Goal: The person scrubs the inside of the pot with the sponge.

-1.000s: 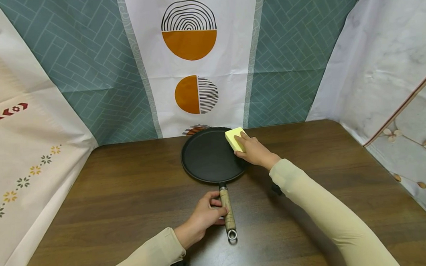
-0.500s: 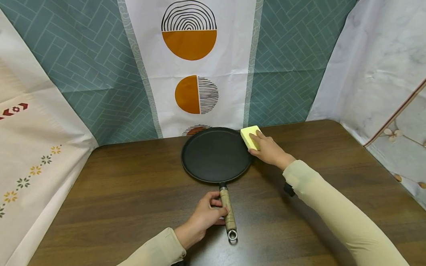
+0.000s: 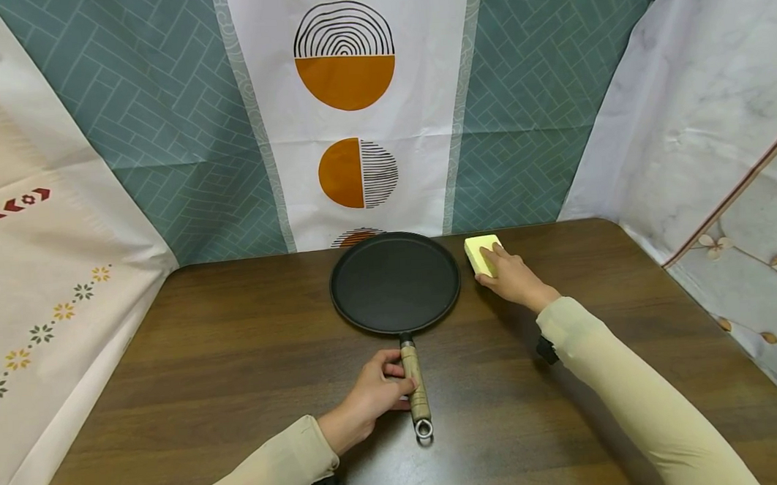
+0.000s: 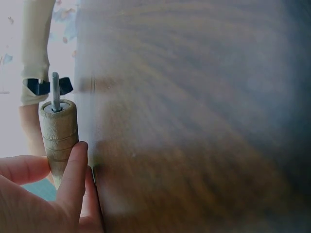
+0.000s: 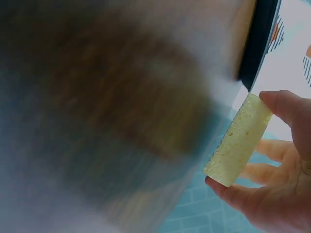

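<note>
A flat round black pan [image 3: 394, 282] lies near the back edge of the table, its wooden handle [image 3: 417, 387] pointing toward me. My left hand [image 3: 372, 391] pinches that handle from the left side, thumb and fingers on opposite sides of the wood [image 4: 59, 128] in the left wrist view. To the right of the pan, apart from its rim, my right hand [image 3: 514, 278] holds a pale yellow sponge [image 3: 478, 252]. In the right wrist view the sponge [image 5: 240, 141] is gripped by its ends between thumb and fingers, with the dark pan edge [image 5: 260, 41] just beyond it.
The brown wooden table [image 3: 237, 375] extends around the pan on all sides. Patterned cloth hangs behind it, with a white panel [image 3: 413, 87] in the middle. Pale cloths [image 3: 70, 325] stand along the left and right sides.
My right hand has carried the sponge rightward, from over the pan's upper right part to beyond its rim. The left hand and pan have stayed in place.
</note>
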`<state>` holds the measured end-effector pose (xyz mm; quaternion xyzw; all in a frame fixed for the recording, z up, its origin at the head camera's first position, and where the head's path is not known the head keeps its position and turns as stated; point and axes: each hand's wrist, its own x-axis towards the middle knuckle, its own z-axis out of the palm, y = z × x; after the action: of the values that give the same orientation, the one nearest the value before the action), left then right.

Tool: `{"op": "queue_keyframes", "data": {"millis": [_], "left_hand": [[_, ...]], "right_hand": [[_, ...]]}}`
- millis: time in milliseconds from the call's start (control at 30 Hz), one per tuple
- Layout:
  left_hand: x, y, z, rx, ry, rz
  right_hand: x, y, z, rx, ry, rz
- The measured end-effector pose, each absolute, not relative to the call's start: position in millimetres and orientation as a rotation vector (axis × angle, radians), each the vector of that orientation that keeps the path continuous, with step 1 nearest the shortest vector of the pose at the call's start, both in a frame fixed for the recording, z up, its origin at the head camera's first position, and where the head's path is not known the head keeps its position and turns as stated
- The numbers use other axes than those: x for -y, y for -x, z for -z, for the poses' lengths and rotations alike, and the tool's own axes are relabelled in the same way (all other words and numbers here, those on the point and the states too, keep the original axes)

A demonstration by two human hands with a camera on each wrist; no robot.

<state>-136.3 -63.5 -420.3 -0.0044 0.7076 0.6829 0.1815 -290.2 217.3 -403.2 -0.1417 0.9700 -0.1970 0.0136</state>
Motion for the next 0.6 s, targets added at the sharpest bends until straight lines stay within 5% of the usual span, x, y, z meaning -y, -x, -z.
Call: {"op": "queue_keyframes", "data": {"millis": [600], "left_hand": [[63.3,135.9,420.8,-2.0,0.007,-1.932]], "right_hand": [[-231.4,282.9,410.6,-3.003,0.368,0.572]]}}
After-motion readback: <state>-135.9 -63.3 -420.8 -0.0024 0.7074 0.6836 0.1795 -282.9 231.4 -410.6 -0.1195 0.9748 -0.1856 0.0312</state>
